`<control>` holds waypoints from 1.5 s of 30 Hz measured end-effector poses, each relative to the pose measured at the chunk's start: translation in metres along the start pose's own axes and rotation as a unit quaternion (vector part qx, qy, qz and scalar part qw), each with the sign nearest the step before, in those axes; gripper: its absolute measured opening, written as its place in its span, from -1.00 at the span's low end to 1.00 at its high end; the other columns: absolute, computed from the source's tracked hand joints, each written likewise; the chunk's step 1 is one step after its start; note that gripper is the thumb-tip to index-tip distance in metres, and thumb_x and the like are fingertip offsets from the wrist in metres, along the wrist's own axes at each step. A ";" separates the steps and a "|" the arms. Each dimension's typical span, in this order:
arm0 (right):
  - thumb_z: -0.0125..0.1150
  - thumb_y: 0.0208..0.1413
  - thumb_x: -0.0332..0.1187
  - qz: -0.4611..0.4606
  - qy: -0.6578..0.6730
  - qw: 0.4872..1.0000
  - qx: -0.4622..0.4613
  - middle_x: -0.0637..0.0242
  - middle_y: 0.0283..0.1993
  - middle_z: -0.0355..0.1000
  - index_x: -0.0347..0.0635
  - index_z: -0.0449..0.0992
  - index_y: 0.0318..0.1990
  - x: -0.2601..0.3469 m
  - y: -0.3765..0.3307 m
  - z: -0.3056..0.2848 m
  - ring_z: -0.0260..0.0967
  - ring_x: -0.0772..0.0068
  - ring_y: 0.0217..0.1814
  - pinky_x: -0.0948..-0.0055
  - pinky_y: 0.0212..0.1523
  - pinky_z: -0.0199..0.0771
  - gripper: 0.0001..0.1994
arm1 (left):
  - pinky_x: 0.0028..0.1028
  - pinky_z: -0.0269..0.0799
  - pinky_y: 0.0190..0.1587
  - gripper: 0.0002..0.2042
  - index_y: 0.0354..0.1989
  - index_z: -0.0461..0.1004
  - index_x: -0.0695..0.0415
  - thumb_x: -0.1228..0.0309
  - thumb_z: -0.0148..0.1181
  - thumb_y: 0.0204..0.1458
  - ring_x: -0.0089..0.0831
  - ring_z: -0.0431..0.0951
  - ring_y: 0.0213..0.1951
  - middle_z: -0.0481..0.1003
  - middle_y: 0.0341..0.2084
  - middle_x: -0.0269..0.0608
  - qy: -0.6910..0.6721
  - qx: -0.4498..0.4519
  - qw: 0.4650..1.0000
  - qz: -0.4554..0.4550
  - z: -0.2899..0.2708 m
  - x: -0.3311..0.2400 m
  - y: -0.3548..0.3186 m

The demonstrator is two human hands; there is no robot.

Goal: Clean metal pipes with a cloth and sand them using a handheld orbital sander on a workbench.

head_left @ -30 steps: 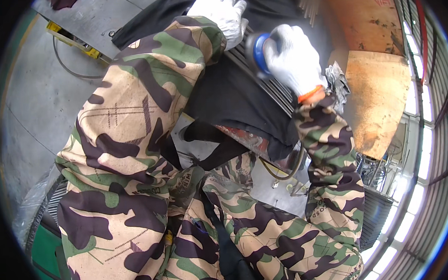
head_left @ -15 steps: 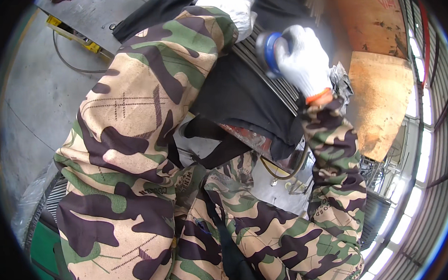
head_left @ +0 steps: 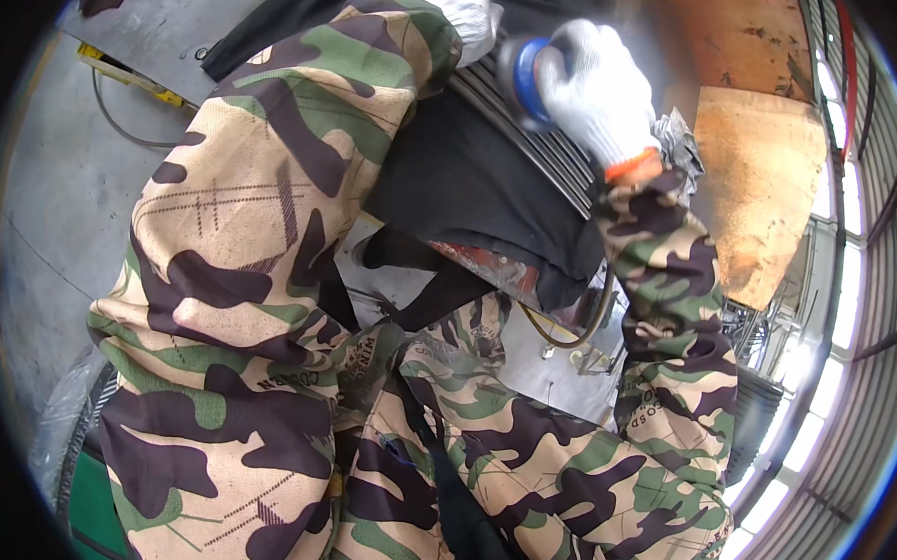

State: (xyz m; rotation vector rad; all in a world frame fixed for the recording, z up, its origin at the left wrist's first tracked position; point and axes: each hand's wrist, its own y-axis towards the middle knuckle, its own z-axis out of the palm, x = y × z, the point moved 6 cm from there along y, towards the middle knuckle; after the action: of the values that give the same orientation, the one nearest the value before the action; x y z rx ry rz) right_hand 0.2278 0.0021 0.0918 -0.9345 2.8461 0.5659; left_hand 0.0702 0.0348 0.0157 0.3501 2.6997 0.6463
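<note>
two gloved hands: right hand (head_left: pixel 596 98) grip wrapped round blue tool (head_left: pixel 525 81) over ribbed black part (head_left: pixel 522 127); left hand (head_left: pixel 457 4) grip unclear at frame edge.

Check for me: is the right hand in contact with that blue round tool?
Touching. The head view shows the gloved right hand wrapped over the blue round tool, fingers closed around its body with no gap between them.

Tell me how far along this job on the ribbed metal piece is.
Done: cannot tell; no finished area shows. In hand: the right hand grips a blue round tool against the ribbed metal piece; the left hand rests at its top. Left: unclear, since black cloth covers much of it.
</note>
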 end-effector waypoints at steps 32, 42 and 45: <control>0.29 0.20 -0.16 0.028 -0.012 0.999 0.032 0.13 -0.15 0.57 -0.01 0.60 -0.11 -0.005 0.000 -0.004 0.57 -0.06 -0.10 0.07 -0.03 0.61 -0.79 | 0.03 0.19 0.43 -0.51 0.19 0.52 0.29 0.16 0.11 0.24 0.14 0.39 0.33 0.50 0.17 0.20 0.021 -0.029 0.998 0.046 -0.011 -0.003 0.013; 0.21 0.24 -0.14 0.050 -0.029 0.998 0.035 0.07 -0.16 0.57 -0.02 0.59 -0.14 -0.025 -0.005 0.001 0.58 -0.10 -0.11 0.03 -0.05 0.61 -0.79 | 0.02 0.17 0.46 -0.46 0.24 0.50 0.32 0.15 0.13 0.24 0.15 0.37 0.37 0.48 0.23 0.23 0.026 -0.027 0.997 0.062 -0.006 -0.003 0.002; 0.26 0.21 -0.12 0.068 0.000 0.992 0.105 0.06 -0.13 0.57 -0.04 0.59 -0.10 -0.033 -0.013 0.010 0.57 -0.10 -0.08 0.04 -0.03 0.61 -0.75 | 0.02 0.17 0.46 -0.46 0.24 0.50 0.32 0.14 0.14 0.24 0.15 0.37 0.36 0.48 0.22 0.22 0.039 -0.058 0.996 0.063 -0.009 -0.002 -0.002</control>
State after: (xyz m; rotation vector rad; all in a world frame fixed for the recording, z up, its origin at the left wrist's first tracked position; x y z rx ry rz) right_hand 0.2617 0.0143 0.0855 -0.7106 2.9127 0.2692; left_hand 0.0683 0.0289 0.0233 0.4775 2.7143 0.8659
